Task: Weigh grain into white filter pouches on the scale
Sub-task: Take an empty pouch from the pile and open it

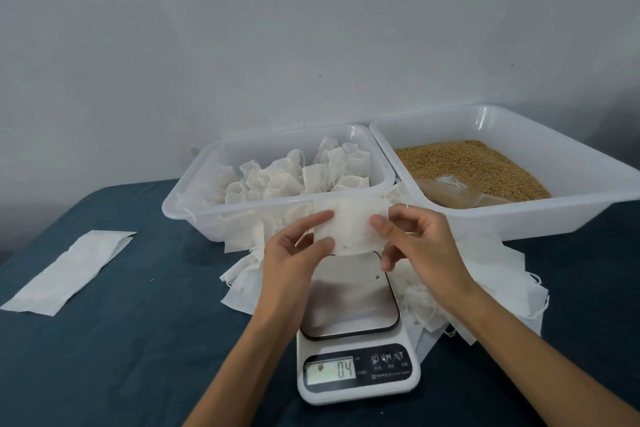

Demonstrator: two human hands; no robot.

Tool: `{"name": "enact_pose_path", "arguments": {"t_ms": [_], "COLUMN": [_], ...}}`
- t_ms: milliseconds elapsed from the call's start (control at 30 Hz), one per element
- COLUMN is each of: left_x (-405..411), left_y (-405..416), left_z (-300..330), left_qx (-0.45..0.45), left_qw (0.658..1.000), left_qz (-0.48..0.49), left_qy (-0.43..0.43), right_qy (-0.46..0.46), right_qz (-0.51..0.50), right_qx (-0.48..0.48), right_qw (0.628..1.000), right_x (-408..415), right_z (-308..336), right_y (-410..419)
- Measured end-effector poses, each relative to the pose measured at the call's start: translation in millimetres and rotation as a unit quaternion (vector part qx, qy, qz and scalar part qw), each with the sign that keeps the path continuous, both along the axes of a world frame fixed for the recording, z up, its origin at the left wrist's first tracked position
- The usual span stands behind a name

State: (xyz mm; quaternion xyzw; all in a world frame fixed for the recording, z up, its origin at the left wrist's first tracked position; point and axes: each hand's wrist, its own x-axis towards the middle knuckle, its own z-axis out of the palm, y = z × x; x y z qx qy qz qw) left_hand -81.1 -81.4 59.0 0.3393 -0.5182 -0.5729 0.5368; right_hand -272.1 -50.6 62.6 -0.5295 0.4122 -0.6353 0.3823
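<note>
A flat white filter pouch (351, 227) hangs in the air above the far end of the scale. My left hand (294, 250) pinches its left edge and my right hand (417, 241) pinches its right edge. Below them stands a white digital scale (349, 308) with a silver platform; its display (330, 370) reads 0.4. A stray grain lies on the platform. The right-hand white tub (568, 204) holds brown grain (474, 168) and a translucent scoop (450, 194) lying in it.
The left-hand white tub (194, 204) is packed with several filled white pouches. Loose empty pouches (485, 281) are heaped around the scale under both tubs. A flat white paper strip (72, 270) lies on the dark blue cloth at the left.
</note>
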Motion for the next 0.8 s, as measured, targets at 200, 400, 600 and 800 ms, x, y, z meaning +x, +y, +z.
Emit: {"name": "enact_pose_path", "arguments": {"t_ms": [200, 400, 600, 800], "left_x": [0.0, 0.2, 0.7, 0.5], "left_y": [1.9, 0.1, -1.1, -2.3], "left_z": [5.3, 5.1, 4.5, 6.1], "left_qx": [0.02, 0.03, 0.038, 0.076], "left_qw": [0.998, 0.997, 0.996, 0.99], "left_qz": [-0.014, -0.018, -0.03, -0.045], "left_qy": [0.052, 0.063, 0.068, 0.114], "right_qy": [0.054, 0.069, 0.074, 0.085], "right_qz": [0.01, -0.039, -0.025, -0.029], "right_qx": [-0.016, -0.043, -0.036, -0.023], "right_qw": [0.998, 0.996, 0.996, 0.996], "right_x": [3.0, 0.3, 5.3, 2.3], "right_z": [-6.4, -3.7, -3.9, -0.4], "right_y": [0.9, 2.9, 5.3, 6.5]}}
